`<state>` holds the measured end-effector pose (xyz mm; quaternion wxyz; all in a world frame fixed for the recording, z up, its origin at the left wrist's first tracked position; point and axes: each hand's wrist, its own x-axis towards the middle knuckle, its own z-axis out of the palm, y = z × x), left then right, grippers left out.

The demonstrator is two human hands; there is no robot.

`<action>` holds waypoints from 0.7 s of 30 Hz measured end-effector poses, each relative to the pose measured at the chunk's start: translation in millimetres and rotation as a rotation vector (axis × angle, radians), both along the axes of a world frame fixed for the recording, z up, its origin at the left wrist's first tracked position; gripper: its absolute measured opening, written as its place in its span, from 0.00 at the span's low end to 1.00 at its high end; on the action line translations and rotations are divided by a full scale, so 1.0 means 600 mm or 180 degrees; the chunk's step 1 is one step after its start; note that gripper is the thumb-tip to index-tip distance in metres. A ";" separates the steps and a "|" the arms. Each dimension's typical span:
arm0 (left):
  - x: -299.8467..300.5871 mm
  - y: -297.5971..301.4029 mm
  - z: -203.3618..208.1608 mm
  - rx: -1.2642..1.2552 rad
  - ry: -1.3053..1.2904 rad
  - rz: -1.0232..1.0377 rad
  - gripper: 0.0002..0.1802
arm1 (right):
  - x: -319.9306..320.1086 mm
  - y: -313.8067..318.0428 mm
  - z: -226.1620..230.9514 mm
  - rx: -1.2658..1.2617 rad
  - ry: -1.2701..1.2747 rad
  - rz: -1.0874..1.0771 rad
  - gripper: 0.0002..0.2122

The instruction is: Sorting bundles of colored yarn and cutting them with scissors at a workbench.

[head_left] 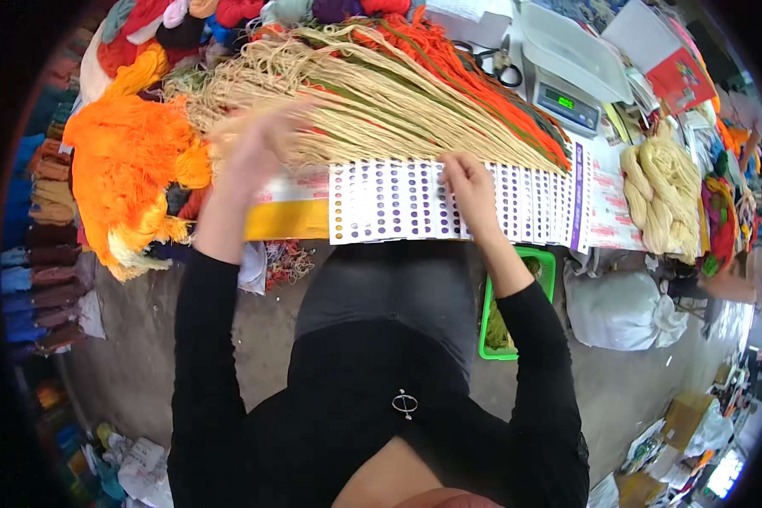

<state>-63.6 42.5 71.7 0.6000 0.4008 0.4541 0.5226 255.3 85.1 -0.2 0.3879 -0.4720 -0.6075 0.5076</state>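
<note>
- Upper left of centre: the left hand [258,152], blurred, over cream strands [389,97].
- Centre: the right hand [472,184], fingers bent, at the top edge of a dotted white card [389,203].
- Left: bright orange yarn [123,169].
- Upper right: a scale [559,100].
- Right: a cream skein [665,190].

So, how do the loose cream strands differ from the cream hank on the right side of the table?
- Pose: the cream strands are fanned out lengthwise; the cream hank is gathered into a thick, looped bundle.
- Extent: the strands cover much more of the table than the hank.
- Neighbours: the strands lie alongside red strands; the hank sits apart, beyond the digital scale.

Shared: both are pale yarn.
</note>
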 end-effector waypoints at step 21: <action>0.241 -0.019 0.015 -0.0819 -0.1932 0.0018 0.19 | -0.046 -0.073 0.078 -0.0825 0.1871 0.0558 0.09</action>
